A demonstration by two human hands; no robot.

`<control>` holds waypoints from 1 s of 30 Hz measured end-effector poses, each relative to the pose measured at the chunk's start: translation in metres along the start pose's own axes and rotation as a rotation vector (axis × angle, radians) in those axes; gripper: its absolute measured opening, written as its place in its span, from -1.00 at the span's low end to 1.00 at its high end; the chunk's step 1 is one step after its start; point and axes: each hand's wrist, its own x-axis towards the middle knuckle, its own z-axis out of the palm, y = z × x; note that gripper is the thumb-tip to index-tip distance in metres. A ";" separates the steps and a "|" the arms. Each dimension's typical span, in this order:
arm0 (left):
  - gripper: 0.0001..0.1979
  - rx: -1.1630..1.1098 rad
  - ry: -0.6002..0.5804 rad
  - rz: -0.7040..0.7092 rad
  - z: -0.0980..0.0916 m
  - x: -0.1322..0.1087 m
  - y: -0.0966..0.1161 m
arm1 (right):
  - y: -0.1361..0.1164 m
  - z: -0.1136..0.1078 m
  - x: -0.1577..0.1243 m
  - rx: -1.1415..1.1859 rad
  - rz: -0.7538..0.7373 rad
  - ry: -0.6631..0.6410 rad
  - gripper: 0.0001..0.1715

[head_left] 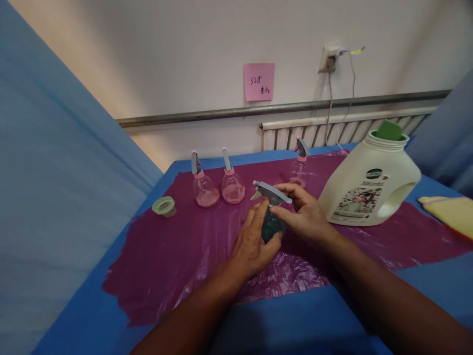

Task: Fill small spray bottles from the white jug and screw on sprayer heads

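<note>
Head view: gripping a spray bottle [271, 227] over the purple sheet [158, 266], just below centre, with left hand [254, 241] around the body and right hand [309, 217] at the neck, presumably for steadiness. Looks dark green, grey-headed, aimed toward ten o'clock. Near ten, two pink-filled bottles [206, 193]; near two, a cream jug [364, 170].

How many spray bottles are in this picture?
4: the dark bottle held by the left hand and right hand; the leftmost bottle and its neighbour; the rear bottle beyond the right hand. The cream jug might hide others.
</note>
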 end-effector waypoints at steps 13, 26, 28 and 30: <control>-0.04 -0.006 -0.002 -0.032 -0.001 0.001 0.002 | -0.004 -0.001 -0.012 -0.025 0.018 -0.042 -0.28; -0.02 -0.014 0.018 0.056 -0.001 0.000 -0.003 | 0.010 0.008 -0.004 -0.022 0.000 0.068 -0.68; -0.03 -0.015 0.018 0.057 -0.002 0.001 -0.002 | 0.012 0.011 -0.004 0.004 -0.015 0.094 -0.65; -0.04 -0.013 0.013 0.045 -0.003 0.002 -0.002 | 0.011 0.013 -0.003 0.006 -0.016 0.106 -0.62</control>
